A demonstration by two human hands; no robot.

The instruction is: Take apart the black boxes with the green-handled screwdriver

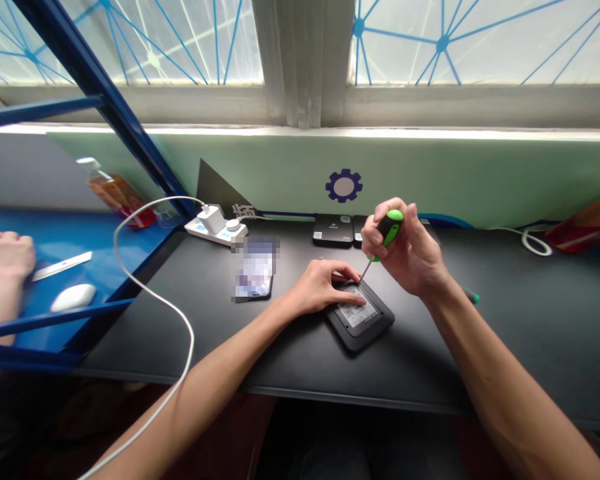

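Note:
A flat black device (375, 328) lies on the dark desk with its labelled face up. My left hand (316, 288) steadies it from the left, thumb across the label and index finger near the far corner. My right hand (423, 257) is closed round the green-and-black handle of a screwdriver (393, 228). The screwdriver's thin shaft slants down to the device's far edge, its tip close to my left index finger. Whether the tip sits in a screw is too small to tell. Behind my right wrist, a green-ended tool (473, 295) shows in part.
A phone (255, 267) with a blurred screen lies left of my left hand. Beyond it stands a power strip (217, 231) with a white cable (184, 313) looping over my left forearm. Black boxes (333, 231) line the wall. Another person's hand (6, 257) rests on the blue desk.

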